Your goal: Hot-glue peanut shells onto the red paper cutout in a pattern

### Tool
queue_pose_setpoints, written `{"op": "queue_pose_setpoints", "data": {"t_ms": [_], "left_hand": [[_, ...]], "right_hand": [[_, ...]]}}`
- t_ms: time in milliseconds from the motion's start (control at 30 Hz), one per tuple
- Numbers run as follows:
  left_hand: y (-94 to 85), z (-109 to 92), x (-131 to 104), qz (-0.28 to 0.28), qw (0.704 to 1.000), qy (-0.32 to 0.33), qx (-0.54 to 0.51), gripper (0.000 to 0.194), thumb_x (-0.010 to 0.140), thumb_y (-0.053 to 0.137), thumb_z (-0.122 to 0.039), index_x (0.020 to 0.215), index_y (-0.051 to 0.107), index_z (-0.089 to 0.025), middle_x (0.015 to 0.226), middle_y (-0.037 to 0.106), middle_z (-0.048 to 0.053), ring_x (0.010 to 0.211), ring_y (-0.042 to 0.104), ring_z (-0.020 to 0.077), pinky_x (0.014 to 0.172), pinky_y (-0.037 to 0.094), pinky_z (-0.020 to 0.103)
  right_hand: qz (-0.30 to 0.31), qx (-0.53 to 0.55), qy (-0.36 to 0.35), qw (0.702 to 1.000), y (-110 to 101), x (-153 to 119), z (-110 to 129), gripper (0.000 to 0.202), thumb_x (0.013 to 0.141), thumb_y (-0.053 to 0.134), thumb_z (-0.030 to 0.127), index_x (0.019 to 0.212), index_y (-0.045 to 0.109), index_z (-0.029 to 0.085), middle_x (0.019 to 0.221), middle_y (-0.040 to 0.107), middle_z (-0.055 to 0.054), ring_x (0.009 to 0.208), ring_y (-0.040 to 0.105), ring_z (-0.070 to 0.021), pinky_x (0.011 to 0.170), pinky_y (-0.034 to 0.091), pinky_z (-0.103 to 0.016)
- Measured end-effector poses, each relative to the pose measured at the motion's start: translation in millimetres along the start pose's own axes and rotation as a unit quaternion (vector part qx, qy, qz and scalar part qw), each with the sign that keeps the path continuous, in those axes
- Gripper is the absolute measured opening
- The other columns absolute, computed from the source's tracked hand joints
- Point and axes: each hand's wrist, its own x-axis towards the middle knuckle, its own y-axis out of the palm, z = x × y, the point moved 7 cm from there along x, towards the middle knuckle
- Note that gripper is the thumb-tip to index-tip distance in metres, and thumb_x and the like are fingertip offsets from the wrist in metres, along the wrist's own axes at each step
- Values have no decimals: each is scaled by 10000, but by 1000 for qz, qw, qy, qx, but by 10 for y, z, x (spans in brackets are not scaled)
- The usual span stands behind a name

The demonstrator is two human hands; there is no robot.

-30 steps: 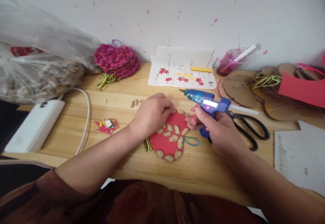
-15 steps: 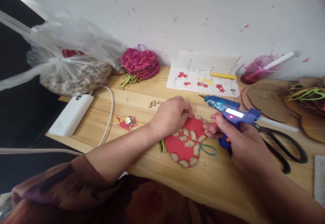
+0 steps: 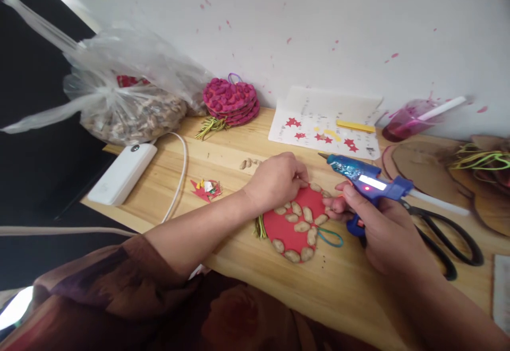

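**Glue gun up, peanut shells down on a crowded bench**

My left hand rests on the upper edge of the red disc, fingers curled narrow and pressing where a peanut shell ring follows the rim; whether they pinch a shell I cannot tell. My right hand is wrapped tight around the grip of the blue glue gun, its nozzle pointing left above the disc, its red light on, and my fingertips touch the disc's right edge. The disc lies flat on the wooden table, near the front edge, a teal loop at its right side. Black scissors lie just behind my right wrist. Further back sits a white sheet with red stars, a stack of purple discs and a pink cup. To the left, a clear bag of shells, a white power bank with its cable, and paper scraps.
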Motion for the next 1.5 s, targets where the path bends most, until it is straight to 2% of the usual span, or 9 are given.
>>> {"op": "queue_pose_setpoints", "data": {"t_ms": [267, 333, 467, 567, 667, 867, 1100, 1300, 1500], "left_hand": [[-38, 30, 6, 3, 1000, 15, -3, 85, 820, 719, -174, 875, 778, -199, 878, 703, 28, 790, 647, 165, 765, 498, 276], [-230, 56, 14, -35, 999, 25, -24, 170, 817, 757, -275, 963, 771, -191, 852, 720, 21, 749, 636, 158, 716, 481, 262], [-792, 189, 6, -182, 983, 7, 15, 347, 952, 569, -401, 786, 744, -152, 715, 703, 41, 669, 605, 160, 644, 420, 269], [-928, 308, 43, -178, 980, -24, 88, 286, 941, 558, -324, 838, 763, -153, 746, 733, 51, 672, 613, 175, 653, 404, 284], [-878, 367, 79, -138, 982, -40, 122, 225, 909, 572, -253, 930, 777, -163, 833, 765, 53, 717, 638, 185, 673, 403, 285], [-854, 317, 59, -110, 976, -61, 180, 434, 939, 543, -488, 724, 742, -168, 621, 685, 55, 563, 557, 176, 568, 329, 301], [-717, 363, 112, -70, 988, -24, 136, 271, 877, 538, -192, 992, 783, -178, 904, 789, 45, 748, 671, 175, 707, 441, 265], [-643, 314, 96, -57, 982, -17, 178, 367, 915, 576, -435, 761, 766, -163, 668, 715, 65, 598, 572, 171, 594, 368, 291], [-613, 251, 77, -32, 980, -30, 193, 354, 932, 516, -346, 793, 772, -145, 682, 717, 74, 623, 588, 184, 606, 365, 298]], "right_hand": [[3, 28, -22, 999, 25, -1, 19, 375, 683, 880, 503, 794, 673, 210, 646, 653, 10, 695, 724, -191, 592, 618, -262], [4, 30, -31, 999, 24, -9, 36, 364, 696, 874, 496, 789, 668, 210, 649, 655, 10, 689, 723, -188, 572, 609, -255], [16, 45, -46, 998, 27, -11, 44, 378, 698, 869, 505, 839, 679, 211, 641, 656, 16, 674, 722, -186, 561, 605, -259], [18, 48, -51, 997, 19, -4, 31, 372, 719, 858, 495, 876, 683, 207, 651, 663, 15, 680, 724, -188, 555, 604, -263], [22, 48, -62, 997, 3, 8, 31, 351, 743, 846, 485, 874, 679, 205, 658, 660, 17, 684, 725, -185, 558, 605, -262], [30, 43, -70, 996, -22, 23, 53, 337, 771, 821, 489, 891, 687, 204, 658, 656, 22, 694, 733, -182, 609, 618, -270], [17, 47, -63, 997, -27, 9, 117, 286, 754, 840, 452, 874, 695, 236, 686, 677, 22, 764, 750, -210, 683, 631, -315], [8, 51, -78, 996, -41, 1, 163, 310, 744, 844, 470, 867, 697, 227, 673, 667, 24, 772, 749, -209, 727, 626, -333], [5, 40, -79, 996, -40, -10, 174, 294, 744, 837, 478, 866, 703, 246, 689, 673, 21, 742, 741, -205, 675, 618, -326]]}}
